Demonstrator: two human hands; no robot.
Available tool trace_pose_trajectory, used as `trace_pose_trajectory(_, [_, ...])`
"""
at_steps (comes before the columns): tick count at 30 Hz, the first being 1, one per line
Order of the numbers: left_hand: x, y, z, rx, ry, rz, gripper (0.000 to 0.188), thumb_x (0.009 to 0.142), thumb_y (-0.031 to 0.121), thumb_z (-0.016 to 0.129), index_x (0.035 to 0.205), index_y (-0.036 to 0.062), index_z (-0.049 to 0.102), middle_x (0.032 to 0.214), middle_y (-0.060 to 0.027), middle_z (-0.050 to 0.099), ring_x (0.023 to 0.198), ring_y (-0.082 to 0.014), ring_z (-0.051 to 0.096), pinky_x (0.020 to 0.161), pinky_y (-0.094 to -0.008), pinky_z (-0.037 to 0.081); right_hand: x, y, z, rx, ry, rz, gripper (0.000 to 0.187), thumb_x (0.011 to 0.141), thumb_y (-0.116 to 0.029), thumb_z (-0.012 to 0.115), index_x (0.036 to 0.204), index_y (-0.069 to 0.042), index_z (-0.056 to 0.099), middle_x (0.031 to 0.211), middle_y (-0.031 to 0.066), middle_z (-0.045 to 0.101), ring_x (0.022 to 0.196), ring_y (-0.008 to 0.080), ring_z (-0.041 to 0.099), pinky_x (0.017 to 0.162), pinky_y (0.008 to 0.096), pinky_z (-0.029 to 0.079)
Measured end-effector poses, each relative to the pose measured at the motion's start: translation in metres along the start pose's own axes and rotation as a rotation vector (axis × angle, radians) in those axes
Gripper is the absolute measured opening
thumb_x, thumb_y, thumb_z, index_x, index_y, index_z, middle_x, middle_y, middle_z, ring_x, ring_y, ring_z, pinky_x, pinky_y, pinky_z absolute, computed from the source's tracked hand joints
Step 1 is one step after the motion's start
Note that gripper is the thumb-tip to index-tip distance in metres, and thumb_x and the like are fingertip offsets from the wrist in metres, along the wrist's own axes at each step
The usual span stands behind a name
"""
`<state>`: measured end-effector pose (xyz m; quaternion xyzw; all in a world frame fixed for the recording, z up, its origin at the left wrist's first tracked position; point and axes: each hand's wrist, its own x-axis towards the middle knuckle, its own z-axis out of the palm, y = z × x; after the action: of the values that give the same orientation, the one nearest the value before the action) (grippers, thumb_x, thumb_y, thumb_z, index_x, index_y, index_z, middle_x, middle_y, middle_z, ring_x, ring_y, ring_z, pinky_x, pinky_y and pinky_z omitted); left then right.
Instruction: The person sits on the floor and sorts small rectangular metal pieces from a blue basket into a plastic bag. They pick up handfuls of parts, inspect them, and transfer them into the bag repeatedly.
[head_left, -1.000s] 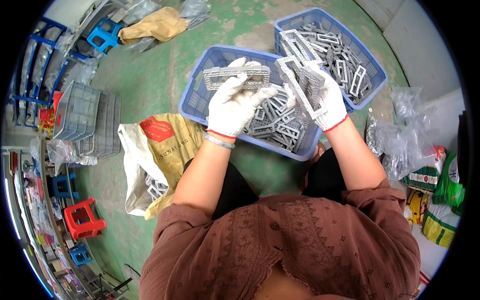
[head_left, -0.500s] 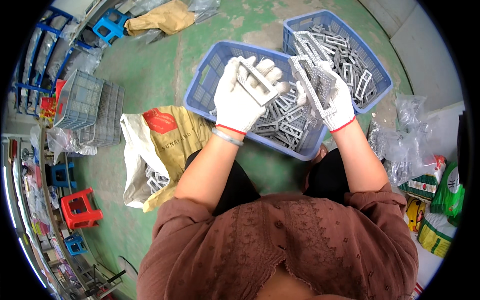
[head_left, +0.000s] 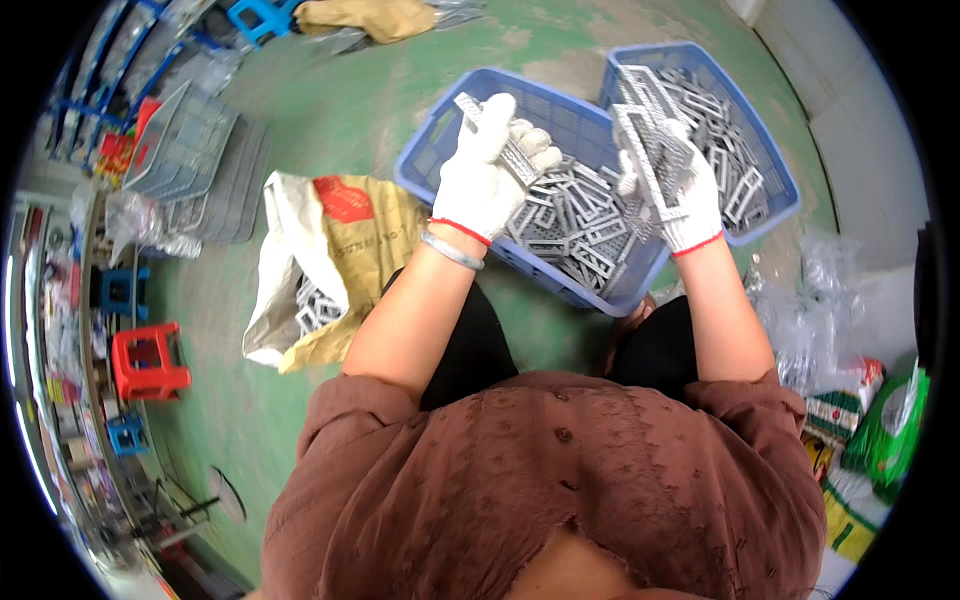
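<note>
Both my hands wear white knitted gloves with red cuffs. My left hand (head_left: 478,185) is closed around a grey rectangular metal frame (head_left: 517,163), now seen nearly edge-on between thumb and fingers. Several similar metal frames (head_left: 640,150) are stacked in my right hand (head_left: 697,205), its fingers wrapped round their side. Beneath the hands stands a blue plastic basket (head_left: 428,150), partly filled with loose metal frames (head_left: 585,215). A second blue basket (head_left: 778,222) at the far right holds a heap of the same frames, partly hidden behind my right hand.
Left of the near basket, a woven sack (head_left: 385,235) gapes with more frames (head_left: 318,310) inside. Grey crates (head_left: 180,150), a red stool (head_left: 150,362) and loaded shelves line the left. Clear plastic bags (head_left: 820,325) and a green bag (head_left: 890,435) lie at right, near the wall.
My left hand has turned, tipping its frame from showing its open face to nearly edge-on, and its fingers have closed more. The right hand keeps its stack. The whole view has shifted slightly.
</note>
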<state>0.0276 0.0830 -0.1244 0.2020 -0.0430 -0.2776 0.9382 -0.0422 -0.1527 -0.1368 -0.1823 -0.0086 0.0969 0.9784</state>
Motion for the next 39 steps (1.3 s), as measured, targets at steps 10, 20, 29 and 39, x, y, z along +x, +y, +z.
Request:
trace_pose_trajectory(10, [-0.153, 0.141, 0.003, 1.553, 0.558, 0.532, 0.071, 0.080, 0.040, 0.078, 0.130, -0.0012, 0.048, 0.115, -0.0121, 0.062, 0.104, -0.0179, 0.061, 0.091, -0.0318, 0.048, -0.013, 0.012, 0.018, -0.262, 0.089, -0.119, 0.045, 0.100, -0.032, 0.050, 0.132, -0.001, 0.054, 0.126, 0.0192, 0.061, 0.084, 0.0279, 0.065, 0.063, 0.0388, 0.057])
trace_pose_trajectory(20, [-0.230, 0.215, -0.102, 1.502, 0.877, -0.079, 0.073, 0.085, 0.033, 0.075, 0.140, -0.0051, 0.046, 0.134, -0.0181, 0.059, 0.116, -0.0214, 0.060, 0.099, -0.0296, 0.046, -0.008, 0.013, 0.013, -0.154, -0.169, 0.066, 0.039, 0.100, -0.026, 0.052, 0.129, -0.001, 0.056, 0.121, 0.0163, 0.063, 0.095, 0.0304, 0.065, 0.070, 0.0399, 0.059])
trace_pose_trajectory(29, [-0.120, 0.109, 0.041, 1.870, 0.341, 0.415, 0.052, 0.095, 0.031, 0.066, 0.135, -0.0012, 0.053, 0.127, -0.0137, 0.061, 0.115, -0.0210, 0.059, 0.099, -0.0323, 0.046, -0.015, 0.022, 0.019, -0.189, -0.100, -0.056, 0.042, 0.099, -0.029, 0.053, 0.131, -0.001, 0.056, 0.112, 0.0167, 0.067, 0.084, 0.0304, 0.066, 0.066, 0.0443, 0.058])
trace_pose_trajectory(39, [-0.047, -0.035, 0.066, 1.247, 0.106, 0.150, 0.078, 0.096, 0.043, 0.061, 0.148, -0.0044, 0.028, 0.134, -0.0197, 0.049, 0.117, -0.0289, 0.056, 0.095, -0.0389, 0.050, -0.015, 0.029, 0.032, -0.131, -0.043, -0.167, 0.036, 0.092, -0.003, 0.053, 0.128, -0.003, 0.047, 0.108, 0.0187, 0.065, 0.081, 0.0306, 0.070, 0.059, 0.0457, 0.062])
